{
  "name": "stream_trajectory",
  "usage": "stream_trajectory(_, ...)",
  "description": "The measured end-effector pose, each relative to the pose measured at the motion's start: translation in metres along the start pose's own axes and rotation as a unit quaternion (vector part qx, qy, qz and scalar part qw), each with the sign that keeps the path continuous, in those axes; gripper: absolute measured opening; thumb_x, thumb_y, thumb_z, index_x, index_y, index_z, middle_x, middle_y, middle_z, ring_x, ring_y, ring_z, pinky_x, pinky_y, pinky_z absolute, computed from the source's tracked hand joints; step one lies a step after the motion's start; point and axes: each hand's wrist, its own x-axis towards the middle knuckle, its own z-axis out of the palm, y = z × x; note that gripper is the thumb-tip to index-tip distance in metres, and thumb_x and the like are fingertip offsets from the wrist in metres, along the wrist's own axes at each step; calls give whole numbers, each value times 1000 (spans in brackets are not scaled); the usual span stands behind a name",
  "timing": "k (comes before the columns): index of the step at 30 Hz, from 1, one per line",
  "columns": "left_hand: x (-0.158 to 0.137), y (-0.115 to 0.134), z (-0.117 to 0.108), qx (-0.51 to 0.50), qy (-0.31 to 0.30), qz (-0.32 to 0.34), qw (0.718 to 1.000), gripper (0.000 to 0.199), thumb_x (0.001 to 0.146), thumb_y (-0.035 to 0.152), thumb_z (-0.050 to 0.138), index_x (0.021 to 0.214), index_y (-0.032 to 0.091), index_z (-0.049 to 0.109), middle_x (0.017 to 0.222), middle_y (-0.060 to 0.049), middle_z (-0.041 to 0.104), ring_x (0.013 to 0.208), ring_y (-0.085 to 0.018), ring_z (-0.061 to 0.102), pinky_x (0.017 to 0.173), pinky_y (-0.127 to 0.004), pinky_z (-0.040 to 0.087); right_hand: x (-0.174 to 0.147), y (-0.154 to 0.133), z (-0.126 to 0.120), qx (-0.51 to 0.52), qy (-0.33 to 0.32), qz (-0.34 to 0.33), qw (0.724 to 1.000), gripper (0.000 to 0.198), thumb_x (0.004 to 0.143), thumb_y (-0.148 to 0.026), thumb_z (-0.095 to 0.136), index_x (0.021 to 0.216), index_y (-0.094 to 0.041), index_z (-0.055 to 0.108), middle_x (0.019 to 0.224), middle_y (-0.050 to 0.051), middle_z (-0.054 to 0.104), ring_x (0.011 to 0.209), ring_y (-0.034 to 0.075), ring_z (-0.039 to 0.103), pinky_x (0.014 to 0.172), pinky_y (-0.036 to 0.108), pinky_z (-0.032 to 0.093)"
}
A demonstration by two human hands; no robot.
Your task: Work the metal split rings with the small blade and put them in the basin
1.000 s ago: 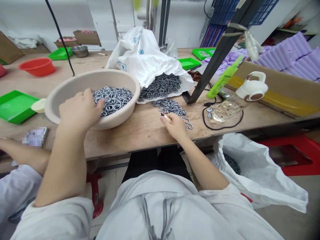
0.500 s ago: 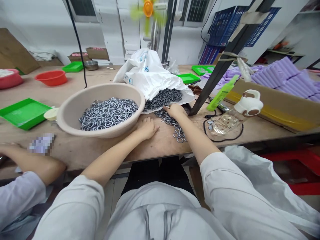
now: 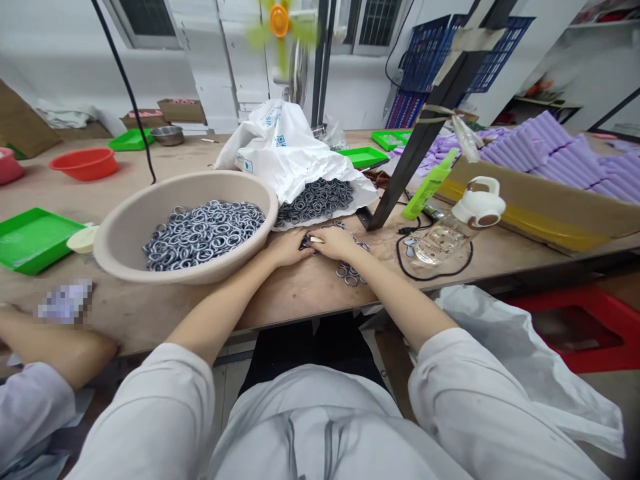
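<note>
My left hand (image 3: 289, 249) is curled on the tabletop just right of the beige basin (image 3: 113, 250), with a few dark metal rings (image 3: 305, 241) showing at its fingers. Against it comes my right hand (image 3: 334, 241), fingers bent and thumb tip touching the same rings. More loose metal rings (image 3: 351, 275) lie on the wood under and beside the right wrist. Inside the basin is a big heap of grey metal rings (image 3: 207, 233). Behind my hands a white sack (image 3: 295, 150) lies on its side, rings filling its open mouth. The palms are hidden.
A dark slanted metal post (image 3: 413, 143) stands right of the sack. Past it are a clear bottle (image 3: 443, 240), a black cable (image 3: 434, 279) and a carton (image 3: 525, 217) of purple pieces. On the left are a green tray (image 3: 37, 237) and another person's arm (image 3: 65, 347).
My right hand has moved left and nearer from the sack's mouth to meet my left hand. Rings now show between them. The view has shifted slightly.
</note>
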Motion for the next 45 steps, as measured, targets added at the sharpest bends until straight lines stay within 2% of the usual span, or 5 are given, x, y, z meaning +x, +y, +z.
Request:
stream_trajectory(6, -66, 24, -10, -18, -48, -22, 998, 74, 89, 34, 66, 151, 8, 34, 156, -17, 36, 144, -29, 37, 123, -41, 31, -27, 4, 7, 101, 45, -120, 987, 29, 101, -27, 68, 130, -27, 69, 121, -1, 61, 113, 19, 57, 92, 25, 41)
stream_trajectory(15, -119, 24, -7, -56, 87, -70, 992, 16, 89, 18, 64, 103, 16, 72, 109, -8, 70, 103, -25, 65, 95, -40, 52, -64, -25, 10, 309, 159, -77, 935, 14, 88, -17, 78, 101, -16, 76, 97, 1, 63, 90, 15, 58, 80, 23, 38)
stream_trajectory(22, -136, 47, 9, -202, 270, -6, 941, 16, 87, 19, 67, 102, 17, 71, 103, -5, 70, 91, -14, 66, 81, -24, 55, -89, -73, 40, 589, 42, -38, 806, 47, 88, -55, 65, 84, -8, 65, 76, 3, 55, 69, 12, 49, 63, 21, 34)
stream_trajectory(28, -137, 60, 24, -407, 236, -59, 880, 43, 81, 35, 77, 118, 17, 67, 117, -9, 68, 100, -17, 67, 90, -27, 56, -95, -77, 41, 682, 62, 3, 729, 53, 78, -59, 75, 85, -8, 64, 81, 5, 59, 74, 13, 52, 69, 21, 41)
stream_trajectory(45, -140, 92, 14, -598, 96, -134, 784, 47, 85, 61, 61, 77, 16, 50, 67, 2, 48, 52, -7, 43, 47, -18, 37, -113, -84, 25, 652, 148, -19, 743, 59, 83, -65, 77, 85, -9, 59, 76, 4, 55, 66, 11, 50, 60, 18, 41)
